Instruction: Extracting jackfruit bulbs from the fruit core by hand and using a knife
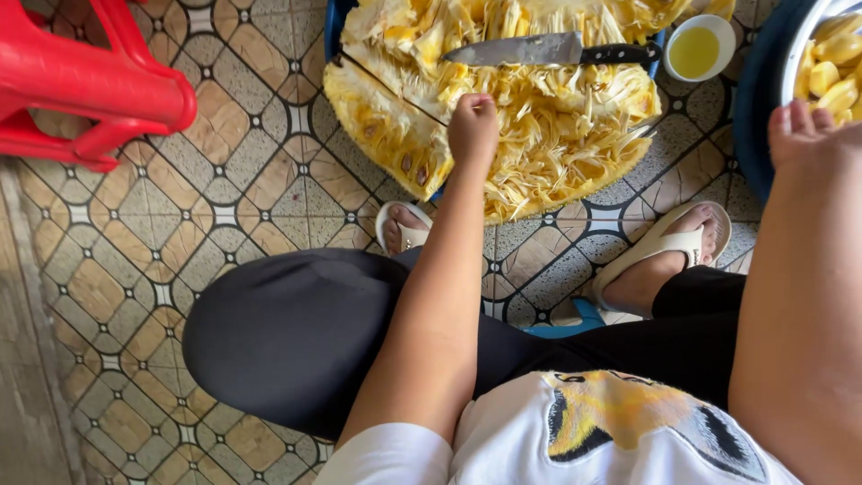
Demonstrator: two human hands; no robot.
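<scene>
Two hands work apart: left hand (473,128) clenched on jackfruit (503,117) fibres, right hand (802,131) released by the bowl (794,67); the nearby knife (548,50) risks nicking fingers.

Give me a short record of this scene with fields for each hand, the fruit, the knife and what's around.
left hand: left hand closed in a grip on the stringy yellow flesh of the jackfruit
right hand: right hand at the rim of the basin, fingers curled; contents unclear
fruit: cut open, lying on the tiled floor
knife: knife lying flat across the fruit, untouched
basin: holds yellow fruit pods
nearby: small bowl of yellow liquid; red stool at upper left
</scene>
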